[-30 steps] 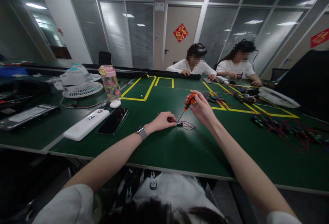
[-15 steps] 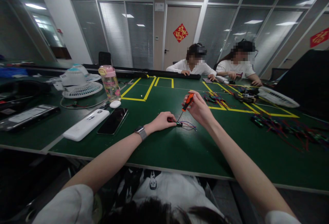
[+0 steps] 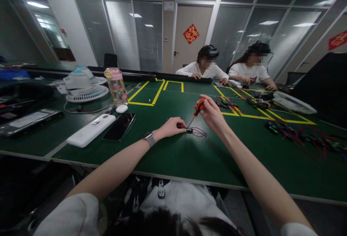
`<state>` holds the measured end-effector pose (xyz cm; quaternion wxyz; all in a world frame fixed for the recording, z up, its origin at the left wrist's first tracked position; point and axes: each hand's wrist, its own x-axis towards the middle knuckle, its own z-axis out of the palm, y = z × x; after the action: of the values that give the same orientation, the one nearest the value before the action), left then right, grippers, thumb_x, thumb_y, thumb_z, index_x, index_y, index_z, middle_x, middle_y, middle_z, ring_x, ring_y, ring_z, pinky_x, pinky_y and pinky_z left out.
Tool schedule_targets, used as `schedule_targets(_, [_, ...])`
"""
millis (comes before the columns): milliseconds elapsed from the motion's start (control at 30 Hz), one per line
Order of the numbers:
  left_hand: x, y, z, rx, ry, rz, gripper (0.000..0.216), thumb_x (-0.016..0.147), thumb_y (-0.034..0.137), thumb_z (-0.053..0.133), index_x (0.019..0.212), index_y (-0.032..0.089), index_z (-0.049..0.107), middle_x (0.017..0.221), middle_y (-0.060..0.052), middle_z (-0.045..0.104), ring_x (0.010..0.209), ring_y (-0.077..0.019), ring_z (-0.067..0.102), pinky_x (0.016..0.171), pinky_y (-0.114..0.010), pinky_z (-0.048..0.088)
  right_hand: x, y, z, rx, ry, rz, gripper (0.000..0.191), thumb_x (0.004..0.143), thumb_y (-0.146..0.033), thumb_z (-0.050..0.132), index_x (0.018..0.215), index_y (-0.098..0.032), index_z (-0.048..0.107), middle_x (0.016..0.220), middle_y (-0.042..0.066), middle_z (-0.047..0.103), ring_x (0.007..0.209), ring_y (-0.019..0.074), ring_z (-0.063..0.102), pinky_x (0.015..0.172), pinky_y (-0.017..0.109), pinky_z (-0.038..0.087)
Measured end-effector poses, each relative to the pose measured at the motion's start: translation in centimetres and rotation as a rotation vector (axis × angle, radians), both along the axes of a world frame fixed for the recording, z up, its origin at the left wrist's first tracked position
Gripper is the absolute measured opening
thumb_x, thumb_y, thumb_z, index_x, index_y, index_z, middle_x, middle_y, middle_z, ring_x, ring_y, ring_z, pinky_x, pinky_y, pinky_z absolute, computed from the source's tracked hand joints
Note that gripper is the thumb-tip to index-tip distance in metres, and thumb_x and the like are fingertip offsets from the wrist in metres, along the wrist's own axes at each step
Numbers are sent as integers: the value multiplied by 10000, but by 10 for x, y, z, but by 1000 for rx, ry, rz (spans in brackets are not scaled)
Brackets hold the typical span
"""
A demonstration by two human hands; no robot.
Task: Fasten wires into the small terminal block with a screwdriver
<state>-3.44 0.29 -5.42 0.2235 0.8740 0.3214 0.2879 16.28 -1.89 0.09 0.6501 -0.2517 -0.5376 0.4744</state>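
Observation:
My right hand (image 3: 211, 115) is closed around an orange-handled screwdriver (image 3: 198, 108), held tilted with its thin shaft pointing down and left. The tip rests on a small dark component (image 3: 189, 130) lying on the green table (image 3: 173, 153), with red and blue wires (image 3: 200, 132) trailing off to the right. My left hand (image 3: 170, 127), a watch on its wrist, is closed in a pinch right beside the component and steadies it against the table.
To the left lie a black phone (image 3: 119, 126), a white power bank (image 3: 90, 130), a white mouse (image 3: 121, 108), a pink-capped bottle (image 3: 116, 88) and a desk fan (image 3: 84, 88). Wired parts (image 3: 303, 136) pile up at the right. Two people sit across the table.
The screwdriver handle has shifted slightly in my right hand, as if turned. My left hand and the component have stayed in place.

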Motion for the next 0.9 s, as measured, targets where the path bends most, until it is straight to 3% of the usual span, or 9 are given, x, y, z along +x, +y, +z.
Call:
schedule_targets(133, [0, -2, 2, -4, 5, 3, 123, 800, 257, 735, 873, 159, 739, 859, -31, 664, 783, -158, 611, 720, -248, 434, -5, -1, 0, 48, -18, 18, 235, 805, -455, 699, 978, -302, 653, 868, -14, 683, 839, 145, 642, 842, 317, 511])
schedule_targets(333, [0, -2, 4, -6, 26, 9, 134, 801, 264, 734, 883, 158, 740, 866, -34, 659, 784, -156, 603, 719, -245, 433, -8, -1, -2, 166, -122, -113, 186, 837, -448, 664, 917, -281, 653, 819, -20, 637, 809, 142, 601, 784, 277, 493])
schedule_targets(467, [1, -1, 3, -19, 16, 6, 129, 799, 270, 735, 866, 160, 738, 860, -31, 655, 777, -152, 601, 714, -241, 440, -6, -2, 0, 137, -143, -104, 218, 800, -453, 702, 928, -282, 657, 777, -30, 611, 738, 136, 578, 748, 281, 500])
schedule_targets(700, [1, 1, 0, -19, 8, -7, 125, 800, 265, 736, 868, 160, 738, 862, -30, 659, 789, -154, 607, 731, -246, 442, -8, -2, 1, 101, -80, 16, 269, 828, -465, 671, 1039, -299, 656, 896, 2, 684, 871, 151, 643, 870, 325, 507])
schedule_targets(900, [1, -2, 2, -17, 4, 5, 121, 798, 259, 735, 860, 155, 736, 860, -34, 661, 785, -157, 613, 732, -245, 446, -3, -2, -2, 142, -176, -85, 240, 837, -459, 660, 1007, -290, 662, 928, 6, 674, 852, 151, 631, 824, 311, 510])
